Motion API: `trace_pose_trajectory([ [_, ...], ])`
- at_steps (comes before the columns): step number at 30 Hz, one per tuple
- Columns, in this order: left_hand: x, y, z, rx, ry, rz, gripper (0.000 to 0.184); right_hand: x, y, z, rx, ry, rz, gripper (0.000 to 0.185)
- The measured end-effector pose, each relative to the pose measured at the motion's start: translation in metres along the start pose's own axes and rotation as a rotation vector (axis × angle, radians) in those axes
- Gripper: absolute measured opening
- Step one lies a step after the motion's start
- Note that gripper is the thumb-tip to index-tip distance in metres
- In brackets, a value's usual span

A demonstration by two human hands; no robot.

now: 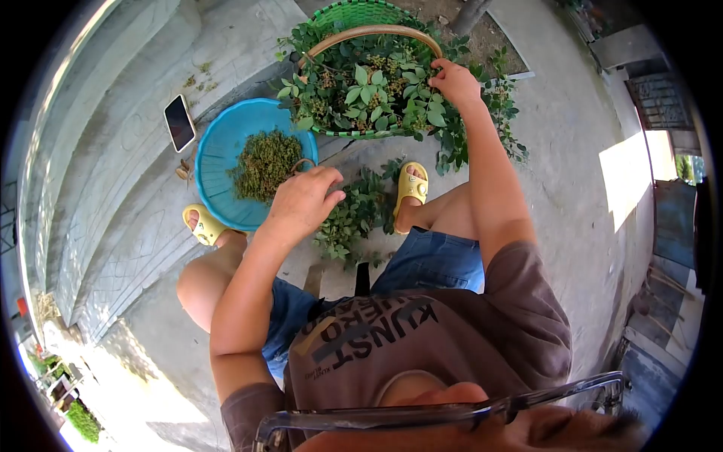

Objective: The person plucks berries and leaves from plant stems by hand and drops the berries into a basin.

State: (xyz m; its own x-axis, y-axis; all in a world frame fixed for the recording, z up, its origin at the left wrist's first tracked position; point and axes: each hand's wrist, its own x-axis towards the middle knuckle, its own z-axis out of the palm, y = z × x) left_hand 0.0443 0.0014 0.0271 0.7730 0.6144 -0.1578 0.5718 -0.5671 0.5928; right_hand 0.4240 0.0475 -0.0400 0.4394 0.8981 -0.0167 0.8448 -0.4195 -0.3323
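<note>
My right hand (pixel 456 83) is closed with its fingertips among the leaves beside the right end of the basket handle (pixel 369 31). It appears to pinch a leafy stem. Green leafy branches (pixel 369 90) with small berry clusters fill the green woven basket (pixel 354 10). My left hand (pixel 305 200) hovers over the right rim of a blue basin (pixel 218 162), fingers curled. A thin orange-brown loop (pixel 303 163) shows just beyond its knuckles; the rest is hidden. In the basin lies a heap of small greenish-brown berry clusters (pixel 265 162).
Cut leafy branches (pixel 350 218) lie on the concrete between my feet, which wear yellow sandals (pixel 410 184). A phone (pixel 179 123) lies left of the basin on the step. Dry leaf scraps (pixel 183 169) are near it. A tree trunk (pixel 471 15) stands behind the basket.
</note>
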Motion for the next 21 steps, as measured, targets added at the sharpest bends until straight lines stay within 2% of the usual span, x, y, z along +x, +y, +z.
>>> trace_pose_trajectory([
  [3,0.003,0.000,0.004,-0.002,0.037,0.031,0.022,0.009,0.002,0.005,-0.042,-0.020,0.013,0.025],
  [5,0.005,0.003,0.003,-0.016,0.032,0.019,0.022,0.012,0.000,0.004,0.269,0.166,-0.129,0.020],
  [6,0.006,0.005,0.002,-0.032,0.027,0.011,0.022,0.012,-0.005,-0.001,0.272,0.162,-0.132,0.020],
  [8,0.009,0.005,0.003,-0.041,0.034,0.006,0.022,0.010,-0.014,-0.012,0.523,0.302,-0.171,0.016],
  [10,0.012,0.005,0.003,-0.048,0.039,0.008,0.022,0.004,-0.020,-0.017,0.595,0.296,-0.153,0.016],
  [12,0.014,0.007,0.002,-0.082,0.065,0.000,0.021,0.002,-0.025,-0.022,1.051,0.141,-0.185,0.016],
  [14,0.017,0.007,0.002,-0.111,0.118,-0.001,0.020,-0.005,-0.031,-0.031,1.118,0.078,-0.177,0.017],
  [16,0.022,0.007,0.003,-0.140,0.178,-0.001,0.020,-0.009,-0.037,-0.036,1.279,0.021,-0.080,0.016],
  [21,0.034,0.005,0.002,-0.361,0.360,0.019,0.020,-0.024,-0.057,-0.043,1.436,-0.147,-0.122,0.016],
])
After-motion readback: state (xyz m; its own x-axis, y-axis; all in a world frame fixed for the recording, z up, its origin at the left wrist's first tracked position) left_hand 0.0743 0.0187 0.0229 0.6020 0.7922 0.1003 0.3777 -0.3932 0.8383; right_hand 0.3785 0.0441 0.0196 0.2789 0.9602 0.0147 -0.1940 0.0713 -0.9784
